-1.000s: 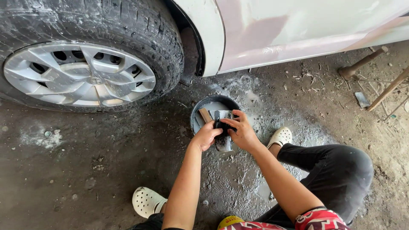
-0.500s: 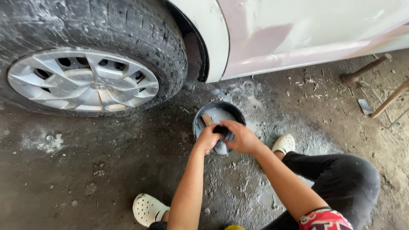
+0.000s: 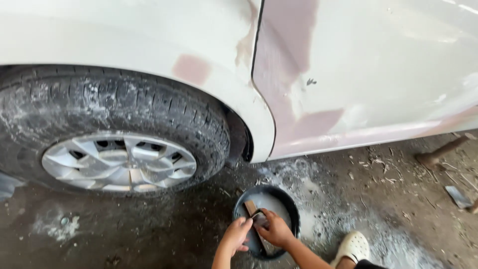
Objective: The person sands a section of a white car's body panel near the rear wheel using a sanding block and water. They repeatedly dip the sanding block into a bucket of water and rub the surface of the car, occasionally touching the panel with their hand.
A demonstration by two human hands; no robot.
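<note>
The left hand [image 3: 237, 234] and the right hand [image 3: 275, 230] are both curled around a dark sanding block [image 3: 257, 219], held over a black bucket [image 3: 289, 201] of cloudy water on the wet concrete floor [image 3: 149, 234]. The bucket sits just below the white car [image 3: 348, 60], beside its tyre [image 3: 124, 114].

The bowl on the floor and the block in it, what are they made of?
The bowl looks like dark plastic or rubber: dull black rim, cloudy grey water inside. The block looks like wood, going by its tan, matte end; grey sheet, perhaps sandpaper, seems wrapped round it. The left hand and right hand hold it.
</note>
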